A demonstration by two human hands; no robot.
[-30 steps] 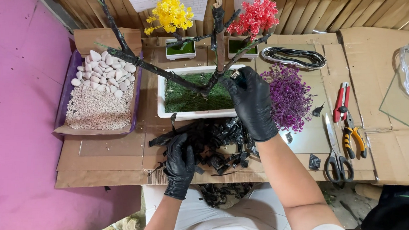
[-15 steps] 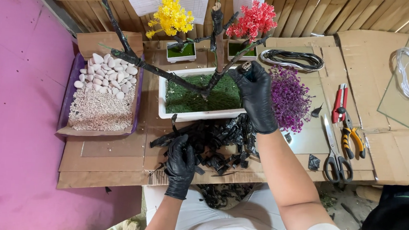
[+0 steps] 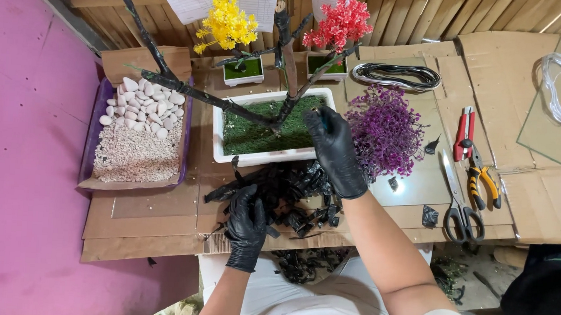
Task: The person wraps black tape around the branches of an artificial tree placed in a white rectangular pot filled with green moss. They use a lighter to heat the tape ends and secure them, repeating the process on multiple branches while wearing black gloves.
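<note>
while the right hand (image 3: pixel 334 148), in a black glove, reaches over the white rectangular planter (image 3: pixel 264 156), its fingers curl at the base of the dark bare tree (image 3: pixel 283 109) standing in green moss; whether its grip holds anything cannot be told. the left hand (image 3: pixel 247 227), also gloved, presses loosely curled fingers onto a pile of black scraps (image 3: pixel 291 190) on the cardboard surface (image 3: pixel 153 218). purple flowers (image 3: pixel 386 131) lie just beside the planter.

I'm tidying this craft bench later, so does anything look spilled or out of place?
Yes: black scrap pieces sprawl loosely under the left hand, some dropped below the cardboard edge. Stray bits lie near the scissors.
</note>
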